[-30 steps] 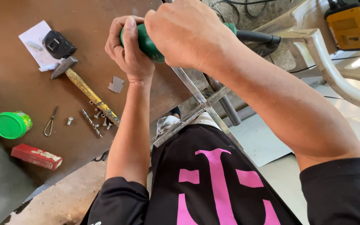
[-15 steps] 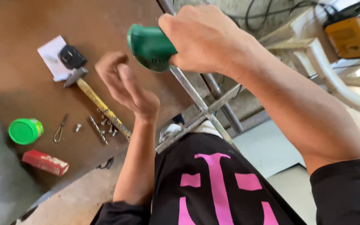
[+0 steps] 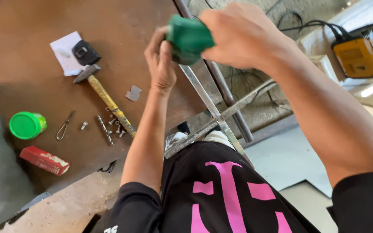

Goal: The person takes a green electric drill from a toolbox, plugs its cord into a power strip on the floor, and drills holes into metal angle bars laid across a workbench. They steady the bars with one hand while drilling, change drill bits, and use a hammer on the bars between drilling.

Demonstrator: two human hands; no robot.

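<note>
Left hand (image 3: 160, 64) is back up against the green tool (image 3: 188, 38); half a second ago it hung open and clear below it. Fingers curled at the tool's side, grip unclear. Right hand (image 3: 238, 36) clamped over the tool, above the counter (image 3: 22, 34) edge. Green-lidded jar (image 3: 26, 125) at 9 o'clock is closed, contents hidden. Hammer (image 3: 104, 97) lies at 10 o'clock.

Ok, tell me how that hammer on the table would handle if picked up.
The hammer probably feels head-heavy: metal head, slim yellowish handle. It looks stiff, and lying flat it likely won't roll. The worn handle may give fair grip.
</note>
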